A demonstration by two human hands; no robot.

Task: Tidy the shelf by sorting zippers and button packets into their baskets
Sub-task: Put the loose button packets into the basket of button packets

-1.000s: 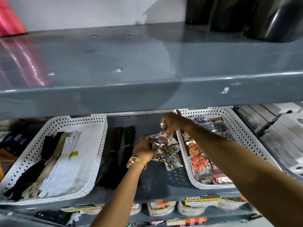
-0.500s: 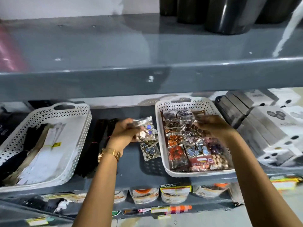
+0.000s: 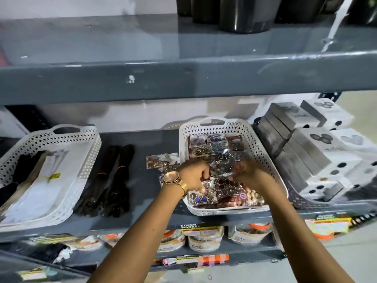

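Observation:
The right white basket [image 3: 263, 144] holds several button packets [image 3: 228, 186]. My left hand [image 3: 193, 176], with a gold watch on the wrist, reaches over the basket's left rim, its fingers curled on button packets. My right hand [image 3: 250, 173] is blurred and lies on the packets in the middle of the basket; its grip is unclear. One more button packet [image 3: 161, 160] lies on the grey shelf just left of that basket. The left white basket [image 3: 89, 160] holds white and dark zippers [image 3: 40, 180]. Between the baskets, a bundle of dark zippers [image 3: 110, 180] lies loose on the shelf.
Stacked white and grey boxes [image 3: 318, 158] stand right of the button basket. The upper grey shelf [image 3: 183, 78] overhangs close above, with black containers [image 3: 244, 15] on it. Packaged goods [image 3: 204, 240] sit on the shelf below.
My left hand has carried its button packets rightward from the open shelf to the button basket. My right hand stays in the basket, now close to the left one.

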